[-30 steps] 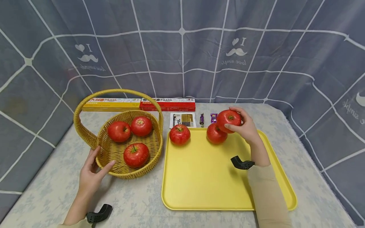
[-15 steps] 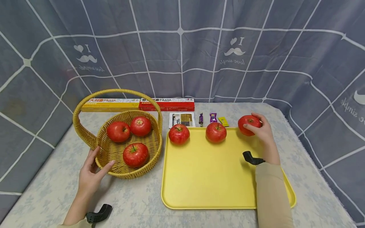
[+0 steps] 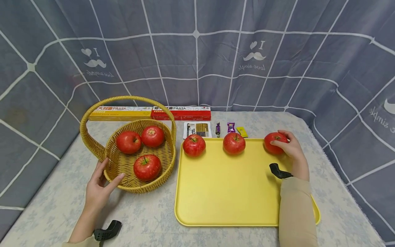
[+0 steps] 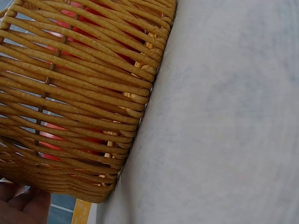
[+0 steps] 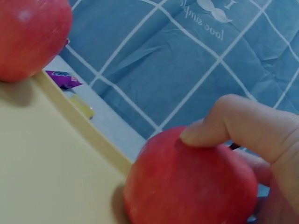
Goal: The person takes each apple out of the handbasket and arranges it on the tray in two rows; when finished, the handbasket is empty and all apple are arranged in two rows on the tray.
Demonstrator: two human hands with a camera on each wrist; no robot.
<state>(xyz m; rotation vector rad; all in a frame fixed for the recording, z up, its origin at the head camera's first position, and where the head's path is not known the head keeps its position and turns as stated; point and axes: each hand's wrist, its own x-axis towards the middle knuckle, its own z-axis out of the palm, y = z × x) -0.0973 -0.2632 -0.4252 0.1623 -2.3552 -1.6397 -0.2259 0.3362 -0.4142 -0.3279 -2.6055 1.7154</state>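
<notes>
A wicker basket with a tall arched handle stands at the left in the head view, with a red apple and two others inside. My left hand holds its near left rim. In the left wrist view, fingers lie against the woven side. My right hand grips a red apple at the far right corner of the yellow tray. The right wrist view shows the thumb on top of this apple, low on the tray. Another apple and a left-hand apple sit along the tray's far edge.
Behind the basket lie a yellow pasta box and a red pasta box. A flat packet, purple wrapped sweets and a yellow sachet lie beyond the tray. A grey curtain encloses the table.
My right hand has carried its apple rightward from above the middle apple, then down to the tray's far right corner. The left hand and basket stay in place.
</notes>
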